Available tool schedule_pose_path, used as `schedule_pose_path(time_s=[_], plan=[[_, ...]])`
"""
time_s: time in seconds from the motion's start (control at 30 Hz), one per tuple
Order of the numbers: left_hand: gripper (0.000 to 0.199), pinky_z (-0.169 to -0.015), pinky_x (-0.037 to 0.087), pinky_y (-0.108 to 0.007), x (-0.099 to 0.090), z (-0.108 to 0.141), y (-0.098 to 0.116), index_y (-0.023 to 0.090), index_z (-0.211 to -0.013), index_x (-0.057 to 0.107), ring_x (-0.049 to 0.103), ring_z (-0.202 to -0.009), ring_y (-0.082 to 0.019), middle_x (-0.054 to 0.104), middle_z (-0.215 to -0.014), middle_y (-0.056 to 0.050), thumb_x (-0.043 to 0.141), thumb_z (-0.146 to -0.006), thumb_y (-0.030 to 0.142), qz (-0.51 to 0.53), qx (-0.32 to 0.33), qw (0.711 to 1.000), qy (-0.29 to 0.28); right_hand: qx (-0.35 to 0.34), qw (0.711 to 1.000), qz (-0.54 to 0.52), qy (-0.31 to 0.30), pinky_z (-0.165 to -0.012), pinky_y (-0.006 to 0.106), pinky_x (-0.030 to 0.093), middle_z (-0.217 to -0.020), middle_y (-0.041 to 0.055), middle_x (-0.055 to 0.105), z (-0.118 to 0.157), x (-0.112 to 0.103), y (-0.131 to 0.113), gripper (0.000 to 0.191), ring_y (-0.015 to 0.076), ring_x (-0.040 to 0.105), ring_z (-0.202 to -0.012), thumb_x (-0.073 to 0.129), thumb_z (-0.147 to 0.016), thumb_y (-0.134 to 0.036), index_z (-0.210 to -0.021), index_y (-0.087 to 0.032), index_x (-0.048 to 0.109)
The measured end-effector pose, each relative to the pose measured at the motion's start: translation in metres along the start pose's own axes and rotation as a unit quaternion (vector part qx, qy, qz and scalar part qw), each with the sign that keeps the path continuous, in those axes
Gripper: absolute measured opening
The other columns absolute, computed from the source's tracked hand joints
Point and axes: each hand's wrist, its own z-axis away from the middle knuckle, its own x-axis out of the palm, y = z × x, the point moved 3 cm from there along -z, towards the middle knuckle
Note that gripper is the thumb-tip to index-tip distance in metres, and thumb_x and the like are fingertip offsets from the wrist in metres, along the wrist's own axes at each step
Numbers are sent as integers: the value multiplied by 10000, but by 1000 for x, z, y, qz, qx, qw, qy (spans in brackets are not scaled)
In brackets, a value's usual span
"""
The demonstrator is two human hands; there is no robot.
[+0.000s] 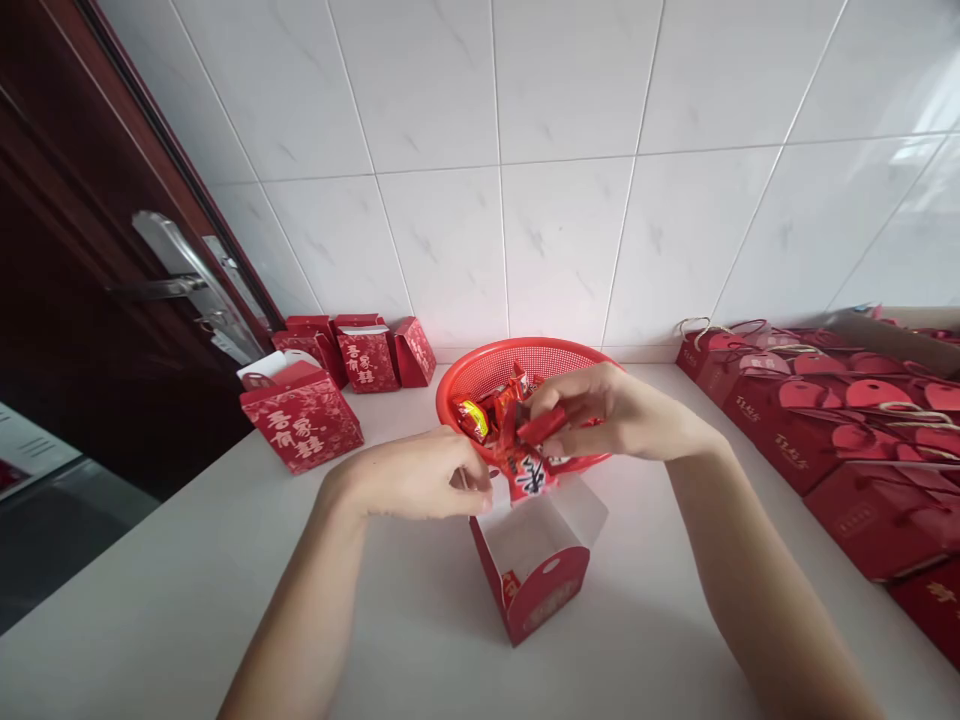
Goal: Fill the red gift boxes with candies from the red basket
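Observation:
An open red box with a pale inside stands on the white table, a small red packet inside it. My left hand has its fingers pinched at the box's upper left edge. Above the box's far side, my right hand is closed on red candy packets. One packet with dark lettering hangs just over the opening. Behind both hands is a red plastic basket holding wrapped candies, one with a yellow label. My right hand partly hides the basket.
Several red boxes stand at the back left, with a larger-looking one nearer. Rows of red boxes with cord handles line the right side. A tiled wall closes the back; a dark door is at the left.

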Motion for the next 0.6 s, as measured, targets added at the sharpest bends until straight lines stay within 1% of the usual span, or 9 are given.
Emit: schedule_pose_path(time_s=[0.03, 0.1, 0.17, 0.23, 0.33, 0.4, 0.5, 0.6], plan=[[159, -479, 364, -222, 2, 0, -1, 229, -554, 687, 551, -509, -129, 634, -561, 36, 645, -705, 251, -6, -7, 1000, -26, 7, 999, 29, -25, -650, 285, 543, -817, 22, 720, 0, 5, -1, 121, 185, 675, -735, 702, -759, -164, -870, -182, 745], [125, -556, 427, -212, 3, 2, -5, 238, -693, 751, 645, -656, -159, 730, -728, 24, 629, -690, 213, -27, -27, 997, -62, 11, 996, 78, -46, -606, 257, 526, -834, 21, 723, 1, 12, -2, 146, 176, 675, -721, 692, -770, -151, -894, -188, 760], [259, -658, 482, -218, 0, 3, -7, 244, -881, 782, 695, -838, -202, 772, -923, 8, 653, -659, 208, -43, -53, 996, -54, 1, 993, 104, -50, -594, 240, 518, -849, 17, 724, 0, 17, -3, 164, 162, 674, -715, 691, -773, -137, -909, -194, 762], [364, -724, 508, -235, -2, 5, -7, 239, -1008, 766, 696, -946, -227, 768, -1028, -6, 662, -659, 223, -56, -71, 993, -70, -13, 992, 106, -72, -622, 235, 525, -875, 20, 727, -1, 21, -3, 176, 154, 680, -741, 684, -770, -114, -917, -185, 750], [411, -777, 524, -259, -3, 6, -3, 237, -1079, 743, 687, -998, -240, 757, -1077, -21, 660, -677, 261, -66, -60, 990, -108, -26, 983, 119, -135, -710, 237, 537, -930, 35, 733, -2, 28, -2, 181, 151, 691, -832, 651, -776, -65, -915, -161, 718], [438, -789, 528, -273, -4, 6, -2, 235, -1108, 736, 684, -1005, -249, 750, -1104, -37, 662, -679, 281, -77, -58, 989, -111, -31, 976, 151, -156, -728, 234, 529, -926, 34, 734, -3, 32, -1, 181, 146, 689, -846, 626, -790, -43, -907, -158, 702], [472, -798, 525, -281, -4, 6, -3, 233, -1143, 724, 676, -1023, -258, 739, -1134, -49, 664, -679, 295, -86, -65, 989, -102, -37, 974, 164, -149, -710, 232, 524, -921, 35, 735, -5, 34, 0, 165, 146, 695, -836, 625, -814, -54, -918, -162, 695], [431, -786, 519, -271, -5, 7, -2, 243, -1096, 737, 682, -968, -241, 752, -1049, -27, 665, -674, 294, -87, -57, 990, -97, -36, 980, 143, -137, -720, 240, 531, -925, 42, 737, -5, 35, 0, 125, 147, 702, -830, 632, -847, -96, -927, -157, 705]])
